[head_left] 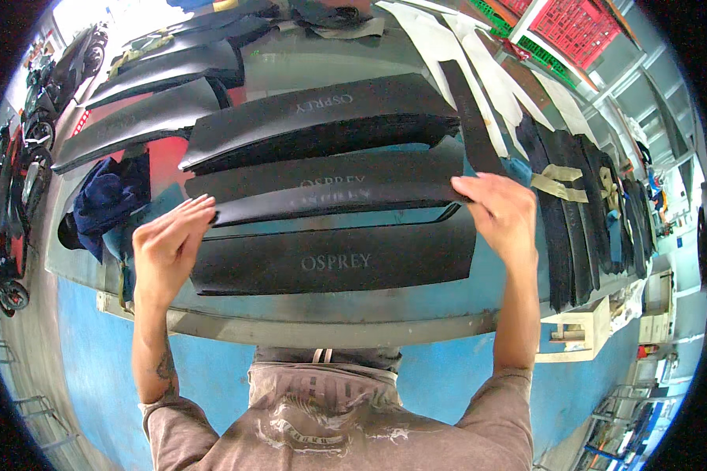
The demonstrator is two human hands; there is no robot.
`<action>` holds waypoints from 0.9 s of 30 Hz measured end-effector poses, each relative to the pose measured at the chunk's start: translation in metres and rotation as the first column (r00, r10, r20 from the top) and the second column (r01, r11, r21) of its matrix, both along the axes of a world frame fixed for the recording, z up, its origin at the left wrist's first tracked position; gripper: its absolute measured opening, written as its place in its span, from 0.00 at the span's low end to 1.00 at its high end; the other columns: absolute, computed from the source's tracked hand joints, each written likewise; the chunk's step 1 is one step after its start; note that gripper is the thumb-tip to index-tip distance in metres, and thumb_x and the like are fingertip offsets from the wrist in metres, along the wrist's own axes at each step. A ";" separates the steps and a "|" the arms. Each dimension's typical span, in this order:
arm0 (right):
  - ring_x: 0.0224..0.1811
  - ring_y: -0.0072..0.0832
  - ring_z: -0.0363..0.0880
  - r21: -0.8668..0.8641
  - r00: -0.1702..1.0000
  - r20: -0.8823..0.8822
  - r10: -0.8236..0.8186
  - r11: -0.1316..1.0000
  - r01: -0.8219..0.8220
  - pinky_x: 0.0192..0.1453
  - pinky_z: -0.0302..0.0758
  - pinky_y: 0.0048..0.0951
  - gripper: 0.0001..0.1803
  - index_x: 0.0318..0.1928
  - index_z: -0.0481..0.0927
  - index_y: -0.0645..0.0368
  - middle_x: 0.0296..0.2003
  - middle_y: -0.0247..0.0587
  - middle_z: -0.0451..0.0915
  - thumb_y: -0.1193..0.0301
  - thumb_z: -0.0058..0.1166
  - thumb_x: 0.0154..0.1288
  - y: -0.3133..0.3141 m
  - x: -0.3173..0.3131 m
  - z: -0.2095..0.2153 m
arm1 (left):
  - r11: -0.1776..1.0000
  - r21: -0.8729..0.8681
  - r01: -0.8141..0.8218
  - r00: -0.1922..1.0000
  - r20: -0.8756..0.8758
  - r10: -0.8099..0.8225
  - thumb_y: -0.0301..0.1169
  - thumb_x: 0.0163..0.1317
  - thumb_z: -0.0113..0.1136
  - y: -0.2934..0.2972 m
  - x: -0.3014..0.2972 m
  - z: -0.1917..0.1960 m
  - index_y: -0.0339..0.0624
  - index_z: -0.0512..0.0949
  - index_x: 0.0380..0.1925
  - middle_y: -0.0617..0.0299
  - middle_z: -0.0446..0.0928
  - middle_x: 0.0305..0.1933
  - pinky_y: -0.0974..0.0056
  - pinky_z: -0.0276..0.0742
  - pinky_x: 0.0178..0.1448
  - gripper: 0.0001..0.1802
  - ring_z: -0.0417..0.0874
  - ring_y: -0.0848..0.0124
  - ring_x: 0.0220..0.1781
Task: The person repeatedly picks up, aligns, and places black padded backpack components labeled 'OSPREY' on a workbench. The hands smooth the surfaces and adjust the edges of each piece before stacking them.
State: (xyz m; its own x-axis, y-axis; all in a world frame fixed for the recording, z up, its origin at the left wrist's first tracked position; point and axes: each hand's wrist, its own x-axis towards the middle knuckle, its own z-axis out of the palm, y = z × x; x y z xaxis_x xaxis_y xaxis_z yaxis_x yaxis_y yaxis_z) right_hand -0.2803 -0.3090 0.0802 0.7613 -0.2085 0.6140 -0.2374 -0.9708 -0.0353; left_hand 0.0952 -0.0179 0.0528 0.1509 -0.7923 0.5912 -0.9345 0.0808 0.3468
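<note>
A curved black sheet (263, 207) with pale lettering spans the gap between my two hands. My left hand (171, 245) pinches its left end with the fingers pressed together. At the other end, the fingers and thumb of my right hand (504, 210) close on its right edge. Nearer to me, a flat black panel (251, 263) with lettering lies on the table, close to the front edge. Just behind the raised sheet is another lettered black panel (243, 180). A thick stack of black panels (322, 118) stands farther back.
Left of the stacks are more black panels (145, 122) and a dark blue cloth (110, 196). White strips (424, 43) and hanging dark strips (565, 235) fill the right side. The table's front edge (330, 328) runs before my waist. Red crates (577, 31) stand at the far right.
</note>
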 end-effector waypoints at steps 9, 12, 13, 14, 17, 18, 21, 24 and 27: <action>0.77 0.45 0.76 0.279 0.910 -0.405 0.089 0.960 0.031 0.80 0.72 0.51 0.31 0.69 0.81 0.59 0.74 0.47 0.77 0.79 0.60 0.62 0.076 -0.055 -0.026 | 0.961 0.255 0.105 0.993 0.016 -0.113 0.22 0.59 0.70 0.064 -0.025 -0.027 0.38 0.89 0.48 0.45 0.86 0.64 0.41 0.75 0.78 0.15 0.83 0.47 0.73; 0.82 0.50 0.67 0.357 0.887 -0.451 0.105 0.931 0.071 0.83 0.66 0.55 0.34 0.73 0.76 0.64 0.79 0.51 0.69 0.69 0.58 0.66 0.082 -0.061 -0.029 | 0.955 0.277 0.102 0.993 0.024 -0.113 0.33 0.61 0.73 0.064 -0.023 -0.028 0.36 0.89 0.50 0.44 0.86 0.64 0.42 0.75 0.78 0.18 0.82 0.46 0.73; 0.82 0.51 0.66 0.360 0.888 -0.449 0.104 0.930 0.073 0.83 0.66 0.55 0.35 0.73 0.75 0.64 0.79 0.51 0.68 0.67 0.58 0.67 0.082 -0.060 -0.028 | 0.957 0.277 0.086 0.995 0.034 -0.099 0.34 0.62 0.73 0.065 -0.023 -0.029 0.36 0.89 0.50 0.44 0.86 0.64 0.42 0.75 0.78 0.19 0.82 0.46 0.73; 0.82 0.51 0.66 0.355 0.884 -0.458 0.091 0.931 0.088 0.84 0.65 0.55 0.35 0.74 0.74 0.64 0.80 0.51 0.68 0.66 0.58 0.67 0.082 -0.059 -0.029 | 0.958 0.277 0.071 0.995 0.043 -0.086 0.36 0.63 0.73 0.065 -0.022 -0.031 0.35 0.89 0.50 0.44 0.86 0.64 0.42 0.75 0.78 0.19 0.82 0.46 0.73; 0.83 0.52 0.64 0.348 0.881 -0.468 0.066 0.930 0.115 0.84 0.64 0.55 0.36 0.75 0.74 0.64 0.80 0.51 0.67 0.62 0.59 0.68 0.080 -0.054 -0.030 | 0.965 0.261 0.006 0.992 0.118 -0.039 0.39 0.63 0.73 0.067 -0.024 -0.032 0.34 0.89 0.49 0.44 0.86 0.64 0.43 0.76 0.77 0.21 0.83 0.46 0.72; 0.83 0.52 0.65 0.353 0.885 -0.460 0.070 0.929 0.110 0.84 0.64 0.55 0.36 0.74 0.74 0.64 0.80 0.51 0.67 0.61 0.59 0.68 0.080 -0.052 -0.029 | 0.967 0.253 -0.018 0.989 0.150 -0.021 0.40 0.64 0.74 0.068 -0.025 -0.032 0.34 0.89 0.49 0.44 0.86 0.63 0.43 0.76 0.77 0.22 0.83 0.46 0.72; 0.81 0.52 0.67 0.375 0.899 -0.427 0.100 0.924 0.075 0.84 0.65 0.55 0.35 0.74 0.74 0.63 0.79 0.51 0.69 0.59 0.60 0.71 0.078 -0.052 -0.023 | 0.968 0.249 -0.007 0.987 0.155 -0.033 0.43 0.65 0.73 0.072 -0.022 -0.029 0.33 0.89 0.49 0.44 0.87 0.62 0.42 0.77 0.76 0.23 0.84 0.45 0.70; 0.79 0.52 0.70 0.300 0.940 -0.337 0.058 0.953 0.049 0.83 0.66 0.52 0.33 0.73 0.75 0.63 0.77 0.51 0.71 0.59 0.60 0.74 0.067 -0.040 -0.016 | 0.983 0.185 0.003 0.994 0.105 -0.023 0.36 0.67 0.70 0.060 -0.024 -0.019 0.29 0.88 0.50 0.43 0.84 0.66 0.43 0.76 0.77 0.20 0.82 0.46 0.73; 0.77 0.49 0.73 0.188 0.952 -0.305 -0.020 0.979 0.080 0.82 0.68 0.49 0.28 0.73 0.75 0.65 0.76 0.53 0.73 0.66 0.57 0.78 0.049 -0.001 -0.007 | 0.986 0.156 -0.061 0.984 0.173 0.034 0.30 0.68 0.69 0.010 -0.034 0.001 0.29 0.87 0.52 0.45 0.84 0.66 0.47 0.78 0.75 0.17 0.83 0.48 0.72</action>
